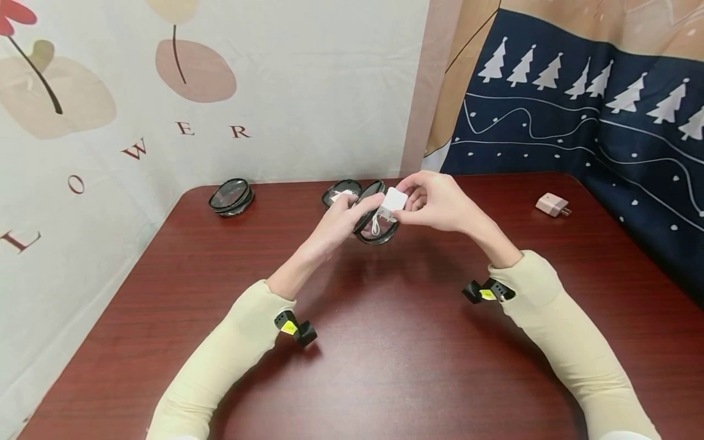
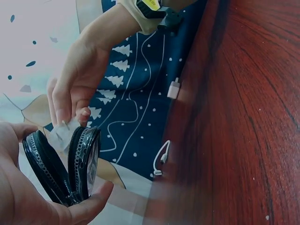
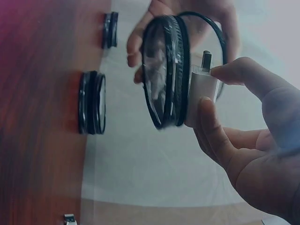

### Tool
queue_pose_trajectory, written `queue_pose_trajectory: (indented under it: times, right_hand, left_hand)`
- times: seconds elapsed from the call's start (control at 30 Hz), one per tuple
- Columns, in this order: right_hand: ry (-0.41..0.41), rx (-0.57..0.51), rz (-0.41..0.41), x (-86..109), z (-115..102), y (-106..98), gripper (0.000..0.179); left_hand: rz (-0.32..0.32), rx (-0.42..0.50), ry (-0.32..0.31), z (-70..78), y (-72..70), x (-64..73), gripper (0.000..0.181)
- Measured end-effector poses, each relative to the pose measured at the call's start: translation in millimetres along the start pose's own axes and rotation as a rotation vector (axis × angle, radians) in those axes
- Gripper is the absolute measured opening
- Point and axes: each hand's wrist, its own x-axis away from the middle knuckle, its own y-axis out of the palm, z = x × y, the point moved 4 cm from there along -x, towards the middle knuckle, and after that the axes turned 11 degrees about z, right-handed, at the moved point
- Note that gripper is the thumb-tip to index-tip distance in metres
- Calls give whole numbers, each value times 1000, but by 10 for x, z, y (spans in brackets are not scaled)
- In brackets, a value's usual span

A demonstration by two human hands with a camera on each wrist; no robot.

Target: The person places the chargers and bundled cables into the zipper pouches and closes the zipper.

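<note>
My left hand [image 1: 343,220] grips a small round clear case [image 1: 370,198] with black zipped edges, raised over the table and spread apart like a clamshell. Between thumb and fingers, my right hand [image 1: 437,201] pinches a white charger plug [image 1: 393,201] right at the case's opening. The plug's metal prongs [image 3: 206,60] show in the right wrist view. A loop of thin white cable [image 1: 376,225] overlaps the lower half of the case in the head view. In the left wrist view a short white cable [image 2: 161,158] lies near the table's far edge.
A second round case [image 1: 342,190] lies just behind my left hand, with something white in it. Another round case [image 1: 231,197] rests at the back left of the dark red table [image 1: 379,366]. A second charger plug [image 1: 552,205] lies at the back right. Printed cloths [image 1: 330,79] hang behind.
</note>
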Motion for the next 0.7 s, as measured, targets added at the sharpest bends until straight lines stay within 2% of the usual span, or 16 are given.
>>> queue_pose_trajectory:
  times: [0.23, 0.33, 0.47, 0.7]
  right_hand:
    - [-108, 102, 2, 35, -65, 140, 28]
    - [-129, 132, 12, 50, -88, 165, 25]
    - [-119, 116, 18, 56, -107, 150, 24]
    - [-86, 40, 16, 37, -101, 97, 25]
  left_hand:
    - [-82, 66, -3, 27, 54, 30, 39]
    - [-115, 105, -17, 27, 77, 31, 37]
    - [-133, 151, -39, 24, 87, 23, 36]
    - [-141, 219, -18, 46, 77, 1, 37]
